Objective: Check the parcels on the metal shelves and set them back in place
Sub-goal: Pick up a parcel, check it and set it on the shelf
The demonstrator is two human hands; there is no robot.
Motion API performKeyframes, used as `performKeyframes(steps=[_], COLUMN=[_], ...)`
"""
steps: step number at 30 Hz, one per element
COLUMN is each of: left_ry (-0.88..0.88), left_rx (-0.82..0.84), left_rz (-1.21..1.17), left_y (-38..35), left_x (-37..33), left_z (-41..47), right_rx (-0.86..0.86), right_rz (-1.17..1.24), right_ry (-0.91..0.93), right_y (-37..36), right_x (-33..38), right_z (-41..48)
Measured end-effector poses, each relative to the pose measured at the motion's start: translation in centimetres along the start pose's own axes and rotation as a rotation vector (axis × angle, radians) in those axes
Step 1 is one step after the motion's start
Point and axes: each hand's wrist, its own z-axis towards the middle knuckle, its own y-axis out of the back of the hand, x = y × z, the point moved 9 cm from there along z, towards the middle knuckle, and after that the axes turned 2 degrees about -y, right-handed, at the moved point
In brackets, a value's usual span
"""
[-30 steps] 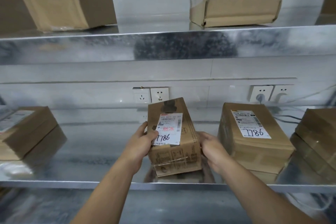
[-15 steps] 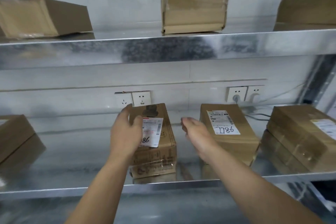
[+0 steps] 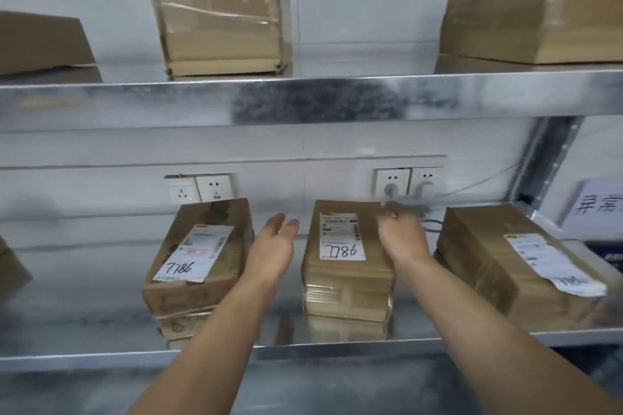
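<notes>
In the head view, both bare arms reach forward to the lower metal shelf (image 3: pixel 84 283), where three brown parcels lie side by side but apart from each other. The left parcel (image 3: pixel 232 229) lies flat with a white label on top, and the handwritten number 7786 reads the right way up. The middle parcel (image 3: pixel 347 274) lies flat also, and its label carries the same number turned upside down. The left hand (image 3: pixel 274 246) is in the gap between these two parcels, the fingers straight and a little spread, the palm turned to the middle parcel; it holds nothing, and I cannot tell if it touches the box. The right hand (image 3: pixel 401 234) is on the right upper edge of the middle parcel with fingers bent near the far corner. It is blurred, so I cannot tell if it really grips the box. The right parcel (image 3: pixel 485 256) lies near the shelf post (image 3: pixel 546 162), with its label hanging over the front edge. Behind the parcels are two pairs of wall sockets (image 3: pixel 200 190); the right pair has plugs in it. On the upper shelf (image 3: pixel 135 104) three bigger boxes (image 3: pixel 219 10) stand. A white sign (image 3: pixel 596 209) shows at the far right.
</notes>
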Motion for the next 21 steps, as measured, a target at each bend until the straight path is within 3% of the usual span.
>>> performKeyframes(steps=[7,21], left_ry=[0.311,0.3], left_rx=[0.11,0.234], left_rz=[-0.241,-0.327], left_y=[-5.9,-7.6], left_x=[3.8,4.7], left_z=[-0.1,-1.2], right_rx=[0.294,0.322], right_rz=[0.386,0.443], right_ry=[-0.459,-0.473], right_y=[-1.5,-4.7], right_x=[-7.5,-15.6], right_z=[0.3,3.5])
